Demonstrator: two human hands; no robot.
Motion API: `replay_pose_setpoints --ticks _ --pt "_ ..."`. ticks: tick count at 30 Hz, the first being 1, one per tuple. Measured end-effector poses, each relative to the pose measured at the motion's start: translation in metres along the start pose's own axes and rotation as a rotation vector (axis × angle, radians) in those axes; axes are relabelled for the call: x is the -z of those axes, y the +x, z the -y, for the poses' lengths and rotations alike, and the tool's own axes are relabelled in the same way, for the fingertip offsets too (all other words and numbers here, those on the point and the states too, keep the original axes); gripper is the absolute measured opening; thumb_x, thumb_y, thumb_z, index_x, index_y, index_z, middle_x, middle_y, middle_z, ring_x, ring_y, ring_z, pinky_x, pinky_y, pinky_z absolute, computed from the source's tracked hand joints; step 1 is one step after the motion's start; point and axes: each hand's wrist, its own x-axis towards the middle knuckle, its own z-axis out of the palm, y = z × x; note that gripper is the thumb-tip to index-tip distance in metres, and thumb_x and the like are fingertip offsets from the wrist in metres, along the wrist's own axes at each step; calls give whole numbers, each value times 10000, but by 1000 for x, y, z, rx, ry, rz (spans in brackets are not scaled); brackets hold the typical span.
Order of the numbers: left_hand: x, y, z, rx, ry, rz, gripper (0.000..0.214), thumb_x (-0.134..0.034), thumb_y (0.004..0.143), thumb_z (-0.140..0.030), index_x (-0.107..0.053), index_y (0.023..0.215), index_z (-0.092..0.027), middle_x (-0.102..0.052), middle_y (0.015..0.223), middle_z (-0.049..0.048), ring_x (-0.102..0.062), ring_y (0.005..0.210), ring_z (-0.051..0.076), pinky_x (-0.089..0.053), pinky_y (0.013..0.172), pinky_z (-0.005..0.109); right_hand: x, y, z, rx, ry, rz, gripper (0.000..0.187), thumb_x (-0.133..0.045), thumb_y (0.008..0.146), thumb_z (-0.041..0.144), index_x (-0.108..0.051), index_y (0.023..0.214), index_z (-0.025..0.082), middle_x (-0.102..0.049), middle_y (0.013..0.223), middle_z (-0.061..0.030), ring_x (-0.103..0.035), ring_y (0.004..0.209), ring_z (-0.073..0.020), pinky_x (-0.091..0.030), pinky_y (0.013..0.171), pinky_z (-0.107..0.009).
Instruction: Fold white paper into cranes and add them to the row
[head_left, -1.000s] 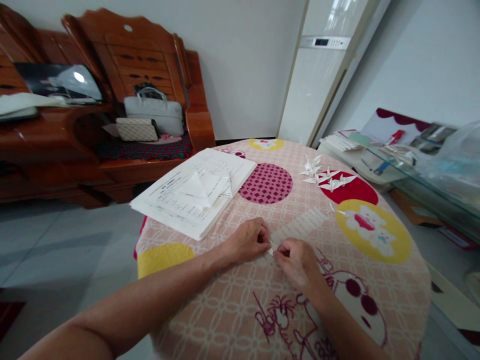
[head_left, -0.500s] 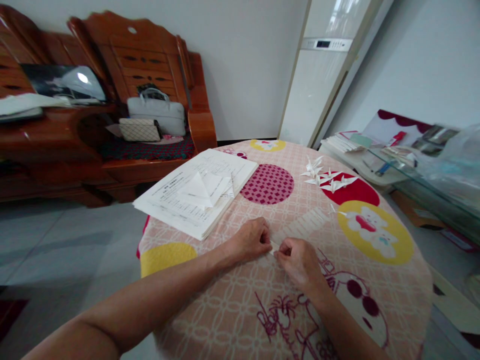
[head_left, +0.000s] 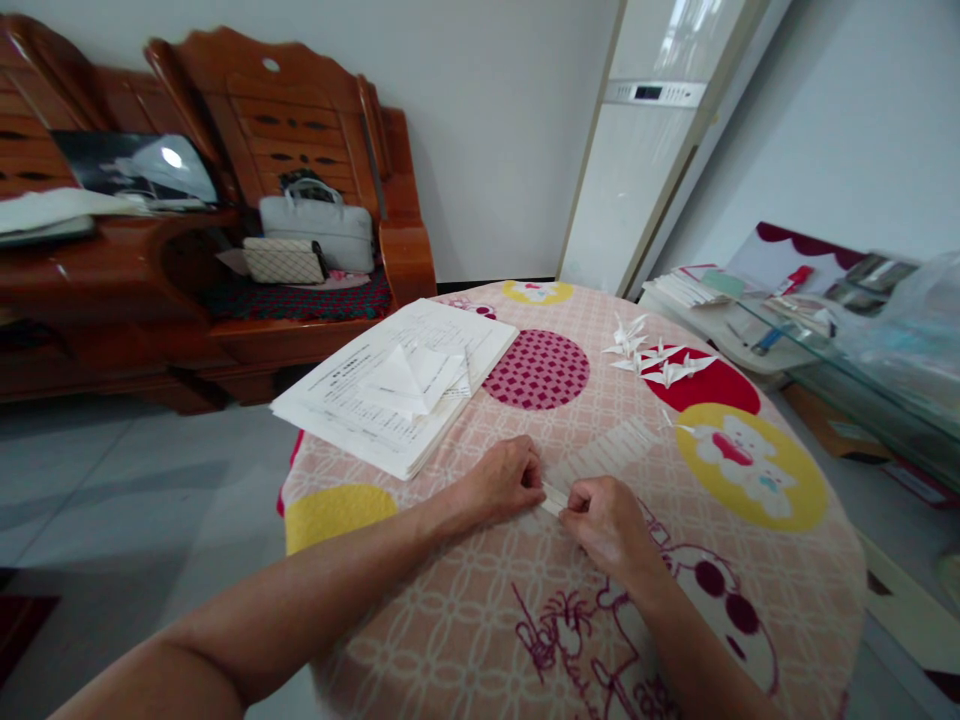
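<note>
At the far left, a dark screen (head_left: 135,168) and some papers (head_left: 64,208) are set on dark wooden furniture. Beside them, a quilted purse (head_left: 281,262) and a grey handbag (head_left: 337,235) are carried by the seat of a wooden chair (head_left: 300,110), well apart from the work. On the left of the round table, the patterned tablecloth (head_left: 442,620) is partly covered by a thick stack of printed sheets (head_left: 315,400), on which folded white papers (head_left: 409,380) are laid.

At mid-table, one end of a narrow white paper strip (head_left: 553,498) is pinched by the fingers of the left hand (head_left: 508,477); the other end is pinched by the right hand (head_left: 609,525) (both ends are hidden by the fingers). Just beyond, a pale lined sheet (head_left: 604,450) is spread on the cloth, its near edge partly blocked from sight by the hands. Farther right, folded paper cranes (head_left: 679,370) are clustered near the table's edge, and past that edge a glass shelf (head_left: 877,385) and a clear plastic bag (head_left: 915,310) are seen.
</note>
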Motion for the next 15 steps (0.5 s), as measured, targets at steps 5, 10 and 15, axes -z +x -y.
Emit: replay_pose_setpoints --ticks 5,10,15 --pt "0 0 0 11 2 6 73 -632 655 -134 -605 587 -142 -589 799 19 -538 714 124 -398 643 231 4 -3 -13 5 54 27 120 -570 617 123 -587 511 177 -535 461 22 -484 473 -118 -259 475 -234" --pt "1 0 0 -2 12 8 75 -635 659 -143 -607 590 -141 -592 791 19 -539 717 126 -394 643 231 3 -3 -11 -18 74 9 271 -622 752 336 -580 533 182 -529 477 20 -486 484 -126 -255 481 -241" --pt "3 1 0 13 8 13 94 -676 644 -181 -610 591 -139 -589 786 19 -530 699 121 -386 627 228 0 -3 -1 -39 -75 -27 229 -681 729 323 -628 553 186 -583 516 -4 -506 519 -134 -246 510 -256"
